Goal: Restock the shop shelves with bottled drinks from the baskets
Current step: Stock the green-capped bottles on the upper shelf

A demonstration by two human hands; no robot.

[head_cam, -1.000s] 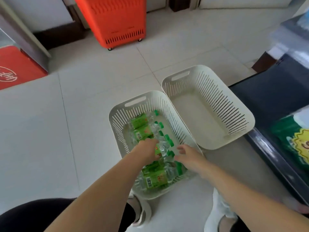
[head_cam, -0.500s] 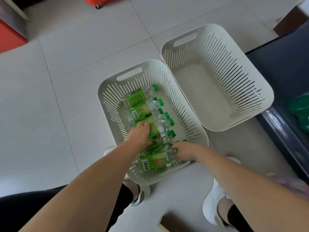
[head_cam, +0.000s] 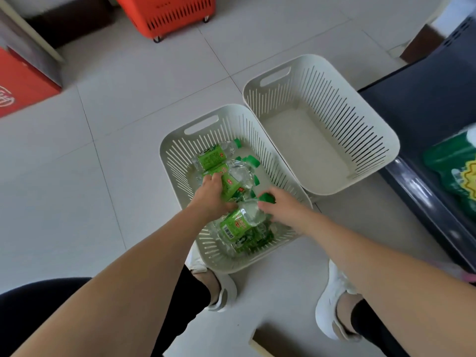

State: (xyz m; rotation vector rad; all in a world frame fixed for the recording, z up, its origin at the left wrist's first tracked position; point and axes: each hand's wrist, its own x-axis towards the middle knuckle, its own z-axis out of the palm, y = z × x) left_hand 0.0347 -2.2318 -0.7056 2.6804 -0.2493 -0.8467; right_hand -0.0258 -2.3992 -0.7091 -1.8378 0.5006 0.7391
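A white slotted basket (head_cam: 177, 161) on the floor holds several clear bottles with green labels and green caps. My left hand (head_cam: 212, 194) grips one or two of these bottles (head_cam: 233, 182) in the middle of the basket. Just to the right, my right hand (head_cam: 279, 206) holds another bottle (head_cam: 239, 221) by its neck near the green cap, and that bottle is raised above the ones below. One more bottle (head_cam: 212, 157) lies at the far end of the basket.
A second white basket (head_cam: 360, 119) with nothing in it stands to the right, touching the first. A dark shelf edge (head_cam: 422, 199) with green packaged goods (head_cam: 456, 171) runs along the right. An orange wheeled basket (head_cam: 167, 14) stands at the back. My white shoes (head_cam: 332, 305) flank the near basket.
Both hands have closed on bottles and lifted them a little inside the basket. The camera has tilted up, so the orange basket is back in view.
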